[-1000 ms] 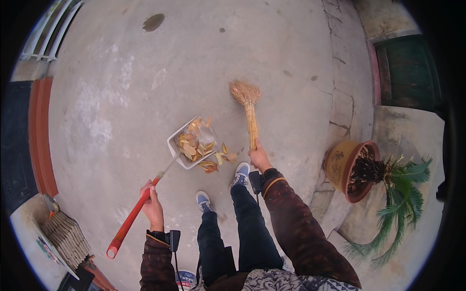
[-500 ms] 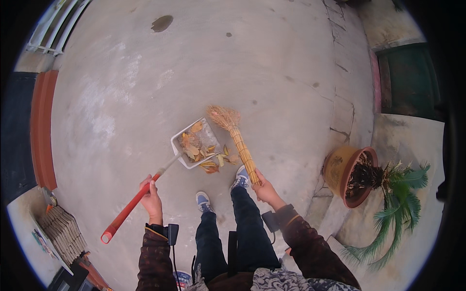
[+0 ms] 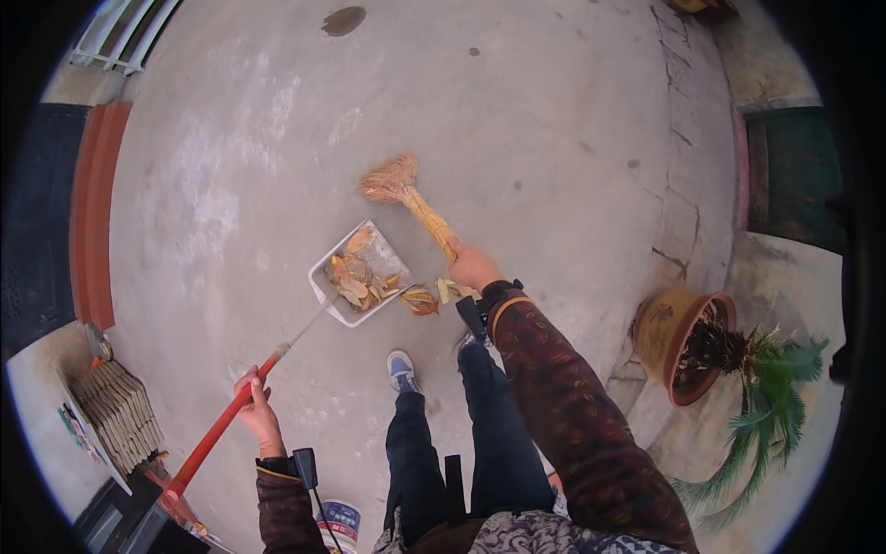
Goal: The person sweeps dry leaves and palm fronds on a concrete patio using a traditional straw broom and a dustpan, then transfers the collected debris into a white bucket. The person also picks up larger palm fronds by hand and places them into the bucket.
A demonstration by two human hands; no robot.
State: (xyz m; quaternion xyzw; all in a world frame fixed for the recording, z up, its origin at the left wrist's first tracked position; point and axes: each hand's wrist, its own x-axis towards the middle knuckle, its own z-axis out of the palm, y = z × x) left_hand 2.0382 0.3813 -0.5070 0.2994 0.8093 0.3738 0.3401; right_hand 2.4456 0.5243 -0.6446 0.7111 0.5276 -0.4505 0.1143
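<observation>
My left hand [image 3: 258, 415] is closed round the red handle of a long-handled dustpan [image 3: 332, 310]. The white pan rests on the concrete floor with dry yellow-brown leaves [image 3: 354, 277] in it. My right hand [image 3: 474, 269] grips the lower end of a short straw hand broom [image 3: 426, 220]. Its bristles fan out beyond the pan's far right side, apart from the pan. A few loose leaves [image 3: 421, 300] lie by the pan's right corner, and some more sit just under my right hand, partly hidden by it.
A potted palm-like plant [image 3: 660, 337] stands at the right by the wall. Stacked grey sheets [image 3: 118, 413] lean at the lower left. Near my feet is a white bucket [image 3: 340, 524]. A green door [image 3: 796, 171] is at the far right.
My right hand has carried the broom forward and left, its bristles now beyond the pan. My left hand and the dustpan handle have shifted slightly left and nearer me.
</observation>
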